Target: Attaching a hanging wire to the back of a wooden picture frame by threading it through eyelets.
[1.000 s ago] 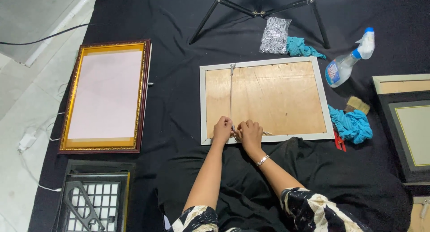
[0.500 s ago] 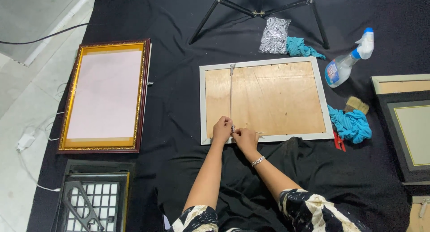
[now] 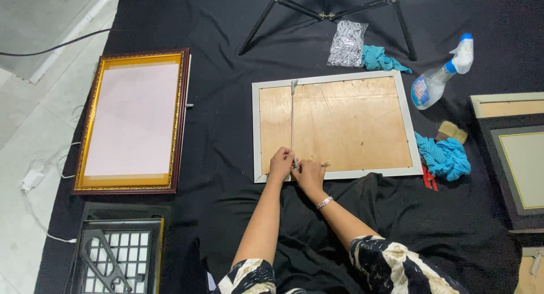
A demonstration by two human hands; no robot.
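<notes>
A white picture frame [image 3: 331, 77] lies face down on black cloth, its brown backing board [image 3: 345, 124] up. A thin metal chain or wire [image 3: 292, 118] runs from the frame's top edge straight down to its bottom edge. My left hand [image 3: 280, 163] and my right hand [image 3: 310, 175] meet at the chain's lower end on the bottom rail. The fingers of both pinch that end. A small pale piece pokes out by my right hand's fingers.
A gold frame [image 3: 133, 121] lies to the left, a black grid frame [image 3: 116, 257] below it. Tripod legs [image 3: 328, 7], a bag of metal hardware [image 3: 347, 43], blue cloths [image 3: 445, 157], a spray bottle [image 3: 439, 78], a brush [image 3: 451, 131] and more frames [image 3: 515, 158] sit around.
My right hand has shifted slightly down and to the right along the bottom rail. Both hands stay at the chain's lower end.
</notes>
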